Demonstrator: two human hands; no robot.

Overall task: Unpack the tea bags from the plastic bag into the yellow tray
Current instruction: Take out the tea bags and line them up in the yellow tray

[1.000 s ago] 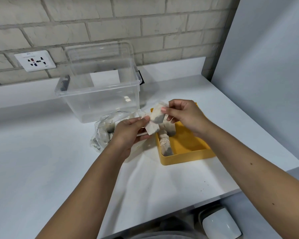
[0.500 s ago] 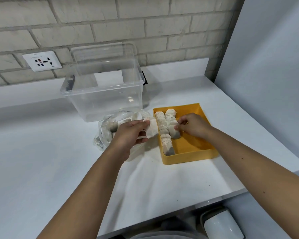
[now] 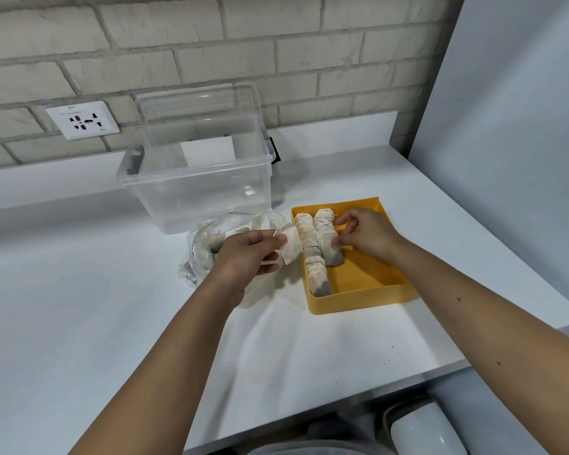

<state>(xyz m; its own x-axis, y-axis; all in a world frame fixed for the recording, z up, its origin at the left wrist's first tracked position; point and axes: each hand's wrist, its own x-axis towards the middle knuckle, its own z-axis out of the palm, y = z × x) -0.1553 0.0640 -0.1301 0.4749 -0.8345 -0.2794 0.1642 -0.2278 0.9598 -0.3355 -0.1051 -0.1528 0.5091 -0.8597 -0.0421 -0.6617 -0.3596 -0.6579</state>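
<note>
The yellow tray [image 3: 368, 287] sits on the white counter, right of centre. Two rows of tea bags [image 3: 312, 257] lie along its left side. My right hand [image 3: 362, 233] is over the tray, its fingertips touching the right-hand row of tea bags. My left hand [image 3: 247, 254] pinches one white tea bag [image 3: 291, 243] just left of the tray's edge. Beneath and behind that hand lies the crumpled clear plastic bag [image 3: 204, 247] with more tea bags inside, partly hidden by my hand.
A clear plastic box [image 3: 194, 178] with its lid propped behind stands at the back, close to the bag. A wall socket [image 3: 83, 119] is on the brick wall. A grey panel [image 3: 506, 142] bounds the right. A white bin [image 3: 427, 431] sits below the counter edge.
My right hand carried a tea bag down into the tray, set it on the right-hand row and now rests its fingertips on it. My left hand kept its tea bag near the tray's left edge.
</note>
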